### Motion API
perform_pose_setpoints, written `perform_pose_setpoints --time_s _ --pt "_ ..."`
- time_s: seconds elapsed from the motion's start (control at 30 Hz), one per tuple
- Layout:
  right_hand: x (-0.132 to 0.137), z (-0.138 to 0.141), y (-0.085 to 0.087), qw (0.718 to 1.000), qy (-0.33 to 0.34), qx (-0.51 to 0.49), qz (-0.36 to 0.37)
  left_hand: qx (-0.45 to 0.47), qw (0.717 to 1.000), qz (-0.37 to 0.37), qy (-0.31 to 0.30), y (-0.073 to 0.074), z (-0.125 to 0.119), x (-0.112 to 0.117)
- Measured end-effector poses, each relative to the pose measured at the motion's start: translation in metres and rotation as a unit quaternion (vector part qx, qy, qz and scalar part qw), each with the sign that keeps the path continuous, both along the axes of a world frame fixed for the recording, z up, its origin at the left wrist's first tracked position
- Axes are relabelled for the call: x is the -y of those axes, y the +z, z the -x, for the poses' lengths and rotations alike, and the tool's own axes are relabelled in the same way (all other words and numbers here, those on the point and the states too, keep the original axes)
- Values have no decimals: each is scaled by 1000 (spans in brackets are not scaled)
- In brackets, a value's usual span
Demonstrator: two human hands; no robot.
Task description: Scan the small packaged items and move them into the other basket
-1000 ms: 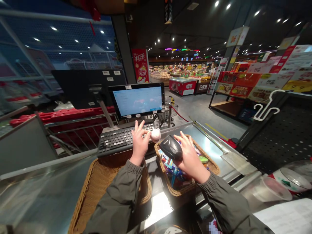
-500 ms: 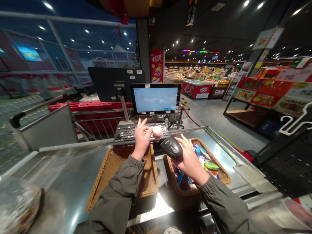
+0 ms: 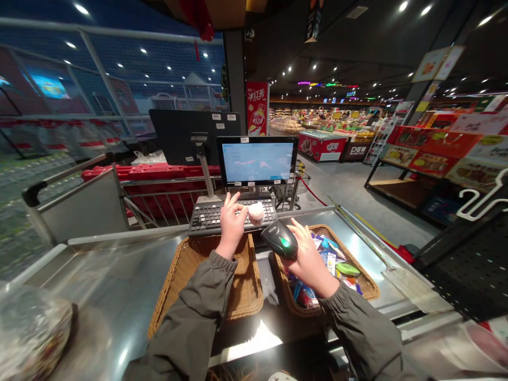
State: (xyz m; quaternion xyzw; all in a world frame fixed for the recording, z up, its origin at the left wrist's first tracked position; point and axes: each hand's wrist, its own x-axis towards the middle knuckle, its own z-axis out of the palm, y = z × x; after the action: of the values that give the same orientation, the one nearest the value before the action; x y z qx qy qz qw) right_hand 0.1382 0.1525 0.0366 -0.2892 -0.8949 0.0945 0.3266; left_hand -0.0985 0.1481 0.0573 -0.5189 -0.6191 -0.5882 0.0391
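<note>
Between thumb and forefinger, my left hand (image 3: 231, 222) pinches a small round whitish-pink item (image 3: 256, 213) whose kind I cannot make out; the other fingers point up. It is held over the front of the black keyboard (image 3: 208, 216). My right hand (image 3: 305, 259) grips a black barcode scanner (image 3: 278, 237), its head turned toward the small item and a green light glowing on top. Below my left wrist lies a wicker basket (image 3: 180, 264) with its bottom bare where visible. Under my right hand is a second wicker basket (image 3: 371, 288) holding colourful snack packs (image 3: 330, 254) and a green-lidded tub (image 3: 347, 270).
A lit monitor (image 3: 257, 161) stands behind the keyboard, with another dark screen (image 3: 190, 135) to its left. The baskets rest on a metal counter (image 3: 107, 286). A plastic-wrapped item (image 3: 34, 328) sits at the near left. White hangers (image 3: 472, 203) hang at the right.
A green light now shows on the scanner, which was dark before. Both hands keep nearly the same pose; the whole view has shifted slightly.
</note>
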Motion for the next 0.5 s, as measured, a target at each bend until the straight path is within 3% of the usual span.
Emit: perform_pose_setpoints --time_s 0.27,0.5 --pt "-2 13 5 1000 -4 -11 15 0 1000 9 3 -6 13 4" --pt "-7 37 -2 998 -7 -36 40 -2 997 80 21 -27 42 23"
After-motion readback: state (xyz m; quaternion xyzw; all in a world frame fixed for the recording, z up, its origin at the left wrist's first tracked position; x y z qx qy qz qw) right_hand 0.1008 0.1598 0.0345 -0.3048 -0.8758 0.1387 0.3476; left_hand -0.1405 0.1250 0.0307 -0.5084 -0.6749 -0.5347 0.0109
